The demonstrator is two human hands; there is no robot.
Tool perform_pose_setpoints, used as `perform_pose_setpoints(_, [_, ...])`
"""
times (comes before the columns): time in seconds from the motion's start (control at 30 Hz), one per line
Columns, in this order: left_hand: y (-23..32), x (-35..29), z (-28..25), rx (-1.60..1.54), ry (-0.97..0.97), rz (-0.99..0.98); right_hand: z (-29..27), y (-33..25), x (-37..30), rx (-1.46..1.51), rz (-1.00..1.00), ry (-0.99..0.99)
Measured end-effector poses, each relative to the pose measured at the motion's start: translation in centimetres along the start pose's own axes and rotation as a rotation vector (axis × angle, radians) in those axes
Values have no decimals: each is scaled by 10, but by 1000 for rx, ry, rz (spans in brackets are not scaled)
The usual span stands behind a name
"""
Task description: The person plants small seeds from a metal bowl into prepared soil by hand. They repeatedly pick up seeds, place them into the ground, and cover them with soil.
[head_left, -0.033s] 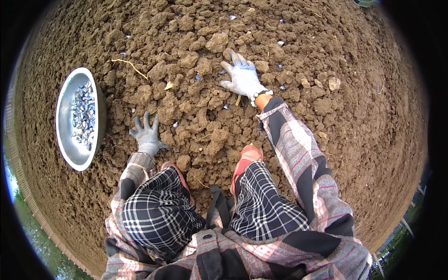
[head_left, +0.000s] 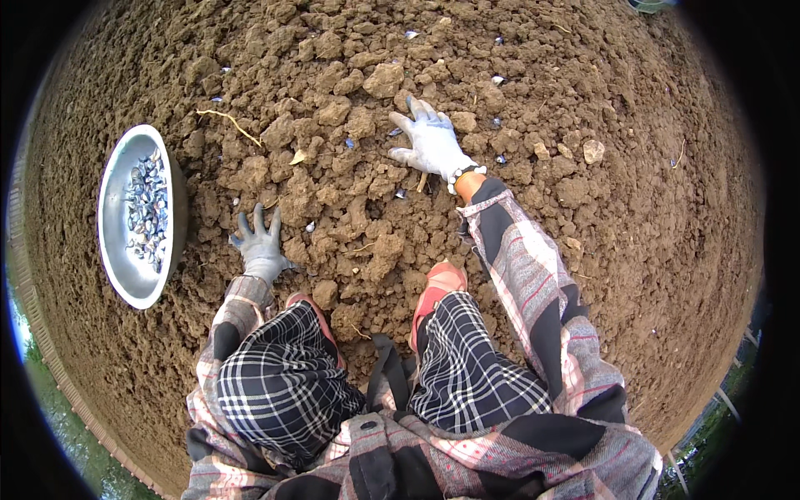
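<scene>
Head view, entries listed from left to right as seen by one standing near.

Item: metal bowl (head_left: 118, 208), oval in outline, long axis running away from the person; it holds a heap of small blue-grey and pale pieces (head_left: 147, 208), kind uncertain.

Item: dry root (head_left: 233, 123), thin and yellowish, beyond the left hand (head_left: 260, 248).

Item: said left hand, grey-gloved, palm down at the soil (head_left: 633, 217), grip spread wide; whether anything lies beneath cannot be told. The bowl stands to its left, apart, lumpy soil between.

Item: yellow leaf (head_left: 297, 157), flat among clods.

Item: pale piece (head_left: 310, 226), just right of the left hand, which is the nearer one.

Item: blue piece (head_left: 350, 142), left of the right hand (head_left: 433, 143), clods between.

Item, principal: bluish piece (head_left: 395, 132), just left of the right hand, off the opening between thumb and forefinger; right hand much the nearer. Too small for its long axis to be judged. A large clod (head_left: 384, 80) sits farther out.

Item: said right hand, white-gloved, beaded bracelet (head_left: 465, 173) at the wrist, palm down, fingers parted, nothing visible in its grip.

Item: dark blue piece (head_left: 501, 158), right of that hand.
</scene>
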State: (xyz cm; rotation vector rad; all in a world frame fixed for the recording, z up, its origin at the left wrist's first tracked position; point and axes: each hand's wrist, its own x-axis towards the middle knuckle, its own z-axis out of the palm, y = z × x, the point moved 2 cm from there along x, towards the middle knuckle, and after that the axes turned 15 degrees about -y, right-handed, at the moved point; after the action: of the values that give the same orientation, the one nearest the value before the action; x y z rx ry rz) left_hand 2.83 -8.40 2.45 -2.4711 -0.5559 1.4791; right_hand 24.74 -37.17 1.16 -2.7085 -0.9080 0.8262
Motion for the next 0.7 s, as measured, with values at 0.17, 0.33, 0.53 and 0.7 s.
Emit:
perform_pose_setpoints(0.17, [10, 3, -6, 88, -49, -44, -14, 58, -40, 347, 240, 648])
perform_pose_setpoints(0.33, [8, 1, -9, 106, -87, -78, 8, 111, -72, 433, 389, 775])
perform_pose_setpoints(0.53, [3, -2, -11, 90, -98, -96, -6, 88, -53, 72, 285, 491])
perform_pose_setpoints(0.7, [15, 4, -17, 88, -65, -60, 3, 76, -31, -93, 423, 121])
